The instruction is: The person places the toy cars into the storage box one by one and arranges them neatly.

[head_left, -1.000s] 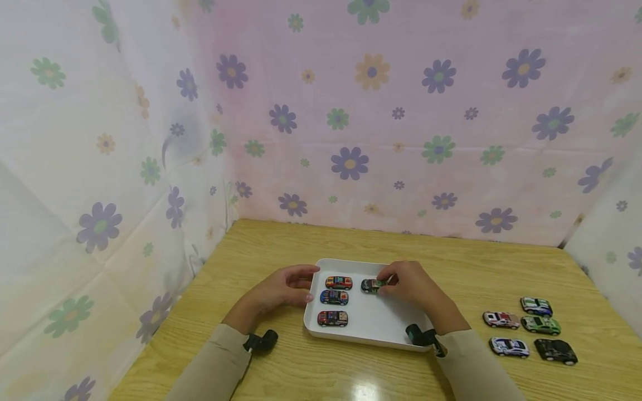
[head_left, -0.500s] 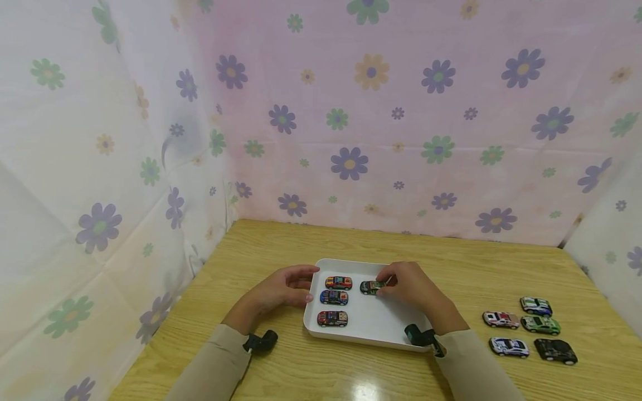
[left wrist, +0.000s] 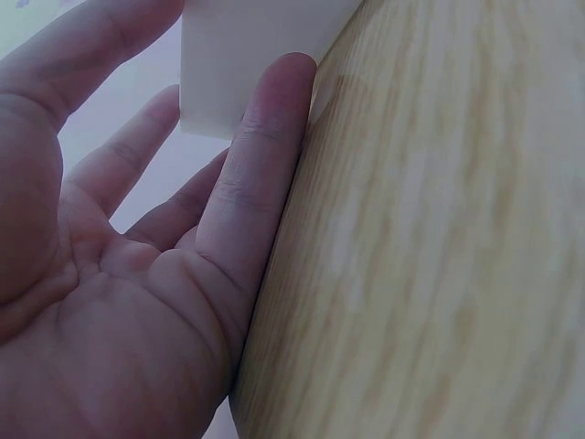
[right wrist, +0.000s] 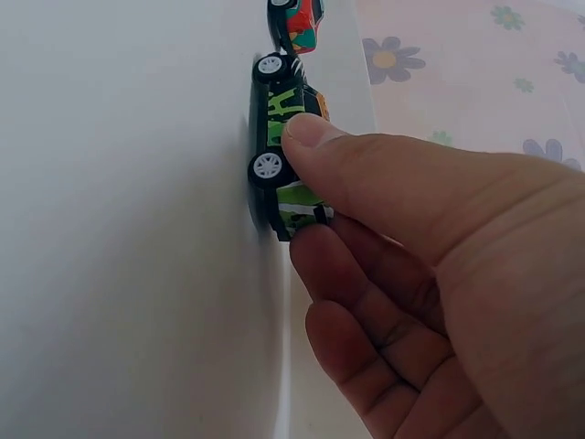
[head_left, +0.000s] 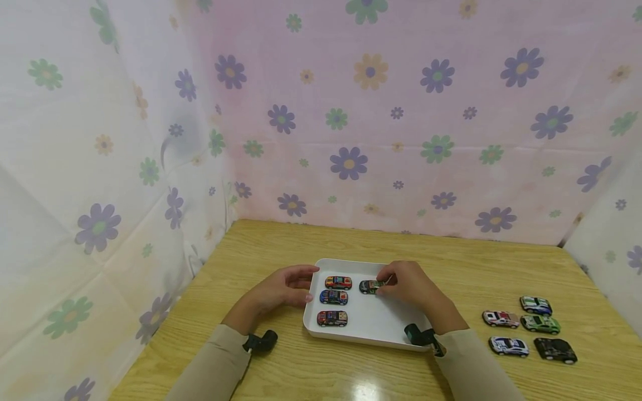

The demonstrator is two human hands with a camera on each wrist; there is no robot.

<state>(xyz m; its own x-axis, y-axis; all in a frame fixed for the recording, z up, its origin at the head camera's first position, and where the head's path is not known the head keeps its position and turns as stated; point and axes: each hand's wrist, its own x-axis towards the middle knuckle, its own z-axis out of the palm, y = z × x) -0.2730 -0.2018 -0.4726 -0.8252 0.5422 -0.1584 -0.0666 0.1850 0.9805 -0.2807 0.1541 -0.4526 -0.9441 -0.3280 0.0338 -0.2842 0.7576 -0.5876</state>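
My right hand [head_left: 415, 288] pinches a black-and-green toy car [head_left: 369, 286] between thumb and fingers, at the back of a white tray [head_left: 373, 322]. In the right wrist view, the thumb lies on the side of this car [right wrist: 278, 128], whose wheels are on or very near the tray floor. Against the tray's left end rests my left hand [head_left: 277, 289], fingers loosely extended. The left wrist view has that hand [left wrist: 137, 283] on the tabletop, fingertips at the tray wall [left wrist: 247, 55]. Inside the tray's left side stand a red-yellow car [head_left: 338, 283], a blue car [head_left: 334, 297] and a dark red car [head_left: 332, 318].
Several more toy cars stand on the wooden table [head_left: 331, 373] to the right, among them a red-white car [head_left: 501, 319], a green car [head_left: 540, 324] and a black car [head_left: 555, 351]. Flowered cloth [head_left: 311, 184] walls the table at the back and sides.
My right hand has nudged the black-and-green car slightly left within the tray. The left hand keeps its place at the tray's left end.
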